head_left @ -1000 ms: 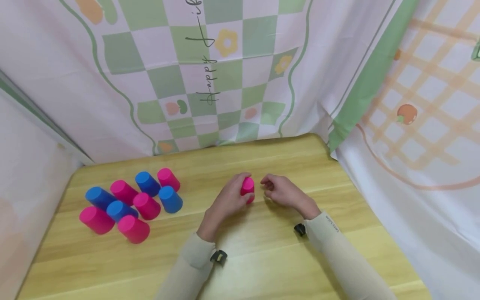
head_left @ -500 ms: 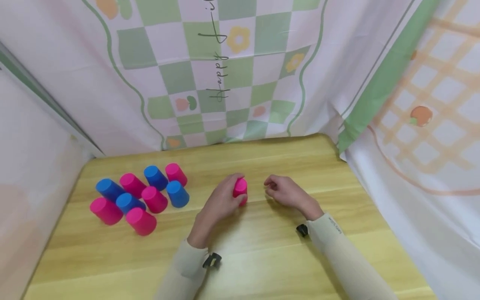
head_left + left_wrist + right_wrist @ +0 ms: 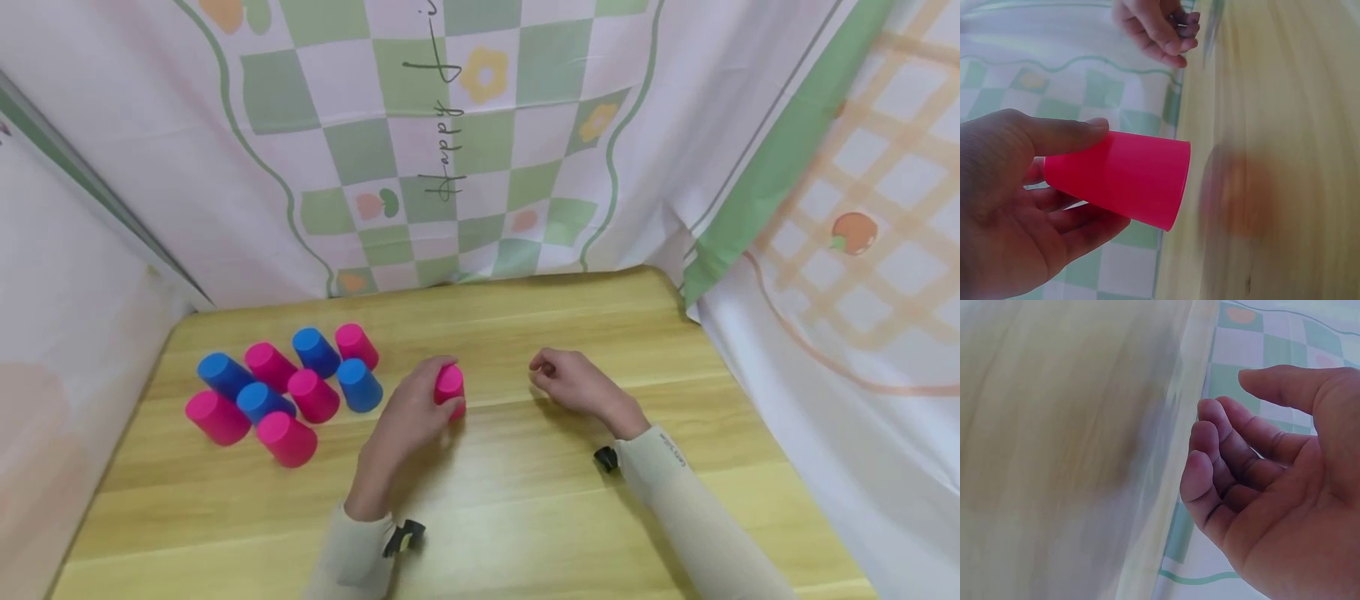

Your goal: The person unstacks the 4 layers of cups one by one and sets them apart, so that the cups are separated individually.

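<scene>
My left hand (image 3: 405, 417) grips a pink plastic cup (image 3: 450, 387), thumb on one side and fingers on the other. In the left wrist view the cup (image 3: 1125, 178) is bottom-up, its wide rim facing the wooden table with a gap between. To the right in the head view, my right hand (image 3: 573, 383) hovers over the table with loosely curled fingers. The right wrist view shows that hand (image 3: 1272, 469) holding nothing, its thumb apart from the fingers.
Several upside-down cups, pink (image 3: 313, 396) and blue (image 3: 360, 385), stand close together on the left of the wooden table (image 3: 495, 517). A checkered curtain (image 3: 435, 150) hangs along the back edge, and another patterned cloth (image 3: 847, 308) hangs on the right.
My left hand has carried the pink cup leftward, away from the right hand and nearer the grouped cups. The right hand stays nearly in place. The head view has shifted slightly.
</scene>
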The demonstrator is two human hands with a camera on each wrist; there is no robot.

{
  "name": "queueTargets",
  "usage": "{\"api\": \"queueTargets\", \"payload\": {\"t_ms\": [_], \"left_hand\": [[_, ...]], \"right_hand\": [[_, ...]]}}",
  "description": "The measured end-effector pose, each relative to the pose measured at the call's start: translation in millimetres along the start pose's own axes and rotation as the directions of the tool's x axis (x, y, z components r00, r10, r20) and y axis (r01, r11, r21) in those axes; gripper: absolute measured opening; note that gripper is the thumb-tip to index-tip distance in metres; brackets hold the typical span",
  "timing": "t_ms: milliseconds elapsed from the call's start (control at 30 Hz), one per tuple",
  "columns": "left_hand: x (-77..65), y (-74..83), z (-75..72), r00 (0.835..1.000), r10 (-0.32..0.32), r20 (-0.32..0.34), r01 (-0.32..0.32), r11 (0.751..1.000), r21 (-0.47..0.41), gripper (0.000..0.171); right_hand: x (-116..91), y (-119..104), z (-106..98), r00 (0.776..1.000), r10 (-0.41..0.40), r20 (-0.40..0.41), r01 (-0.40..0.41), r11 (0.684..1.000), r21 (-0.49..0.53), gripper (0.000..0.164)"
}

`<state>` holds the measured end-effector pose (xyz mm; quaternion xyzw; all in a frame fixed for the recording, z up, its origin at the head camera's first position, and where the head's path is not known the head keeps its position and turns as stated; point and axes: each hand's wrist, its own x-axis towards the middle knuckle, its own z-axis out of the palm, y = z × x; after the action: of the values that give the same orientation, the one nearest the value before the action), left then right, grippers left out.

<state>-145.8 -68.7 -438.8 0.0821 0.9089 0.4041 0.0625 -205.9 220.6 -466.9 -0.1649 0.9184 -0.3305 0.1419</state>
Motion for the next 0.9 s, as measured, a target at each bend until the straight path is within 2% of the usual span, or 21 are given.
{"api": "queueTargets", "payload": {"t_ms": [100, 300, 500, 667, 900], "left_hand": [[-5.6, -3.0, -4.8, 1.000, -0.014, -0.014, 0.013, 1.000, -0.007, 0.063], [-21.3, -12.5, -12.9, 0.995, -0.091, -0.039, 0.090, 0.996, -0.024, 0.064], [-36.7, -24.3, -25.8, 0.990, -0.118, -0.075, 0.118, 0.993, -0.010, 0.066], [-46.9, -32.1, -38.7, 0.981, -0.181, -0.070, 0.180, 0.984, -0.015, 0.068], [-61.4, -44.9, -51.1, 0.967, -0.244, -0.078, 0.241, 0.970, -0.045, 0.068]], "right_hand": [[1, -1, 0, 1.000, -0.005, -0.004, 0.005, 1.000, 0.001, 0.028], [1, -4, 1, 1.000, -0.020, -0.007, 0.020, 1.000, -0.007, 0.030], [3, -3, 1, 0.997, -0.071, -0.036, 0.070, 0.997, -0.038, 0.026], [4, -5, 1, 0.995, -0.089, -0.051, 0.086, 0.995, -0.055, 0.025], [3, -6, 2, 0.997, -0.069, -0.045, 0.066, 0.996, -0.055, 0.026]]}}
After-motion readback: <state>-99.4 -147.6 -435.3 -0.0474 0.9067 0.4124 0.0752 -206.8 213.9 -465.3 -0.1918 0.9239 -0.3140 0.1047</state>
